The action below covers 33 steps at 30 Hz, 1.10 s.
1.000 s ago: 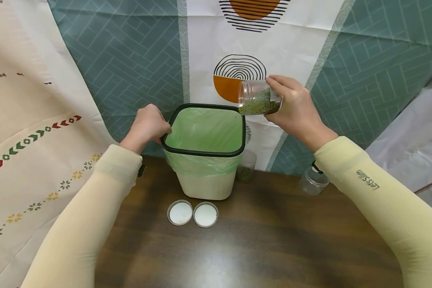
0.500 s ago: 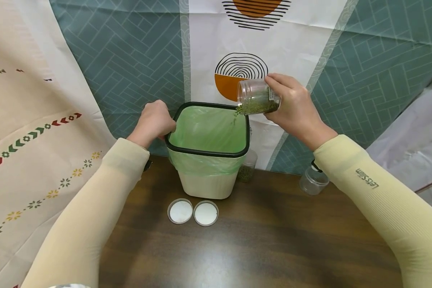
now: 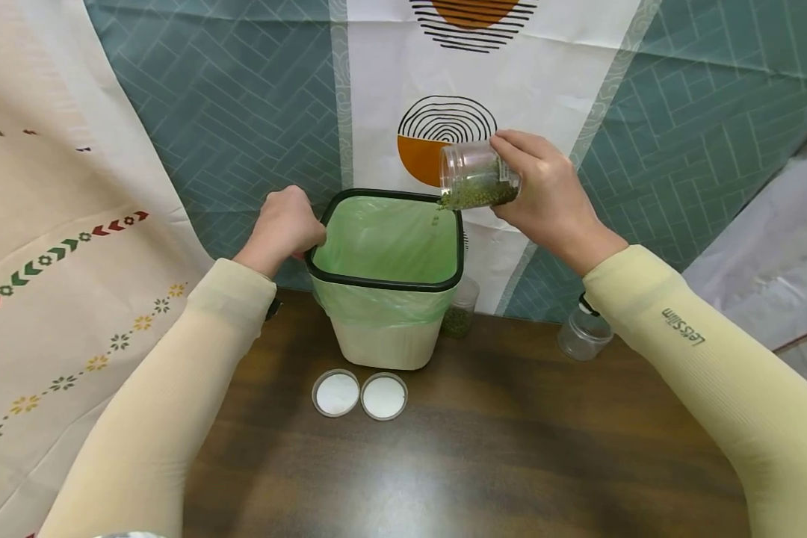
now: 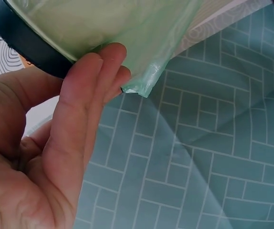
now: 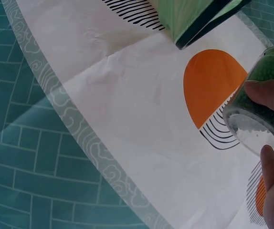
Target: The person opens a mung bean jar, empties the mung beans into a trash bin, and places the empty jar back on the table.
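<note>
Tipping green grains (image 3: 486, 196) from a clear jar (image 3: 469, 158) into the bin (image 3: 383, 347).

One second ago no grains could be seen falling; now a thin trail drops from the jar's lip into the bin, so I judge the pour properly begun, with plenty still lying along the jar's lower side. Right hand (image 3: 548, 183) grips the jar, tilted near horizontal over the bin's right rear corner; left hand (image 3: 286, 226) pinches the bin's left rim. Second jar (image 3: 467, 293), holding grains, is partly hidden by the bin's right side; third jar (image 3: 583, 338), no contents seen, well right of the bin. Writing: "Let'sSlim" on the right sleeve (image 3: 706, 373), right of the bin; label (image 3: 504, 171) on the tipped jar too small to read. No marking visible on the bin.
</note>
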Motion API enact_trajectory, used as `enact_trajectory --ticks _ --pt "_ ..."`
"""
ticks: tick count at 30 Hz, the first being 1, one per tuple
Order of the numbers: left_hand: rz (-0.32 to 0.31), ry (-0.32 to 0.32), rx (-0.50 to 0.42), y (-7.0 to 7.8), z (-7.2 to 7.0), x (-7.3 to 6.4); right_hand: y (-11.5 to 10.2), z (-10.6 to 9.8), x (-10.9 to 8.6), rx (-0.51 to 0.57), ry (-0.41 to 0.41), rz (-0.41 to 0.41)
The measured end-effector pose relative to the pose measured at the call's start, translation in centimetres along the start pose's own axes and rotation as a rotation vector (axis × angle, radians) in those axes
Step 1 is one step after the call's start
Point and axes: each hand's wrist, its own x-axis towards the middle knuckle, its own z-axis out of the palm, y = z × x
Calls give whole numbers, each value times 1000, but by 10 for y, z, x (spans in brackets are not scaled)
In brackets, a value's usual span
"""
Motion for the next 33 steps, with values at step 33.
enact_trajectory --ticks 33 --pt "5 12 -2 0 -1 -2 -5 2 3 -7 -35 30"
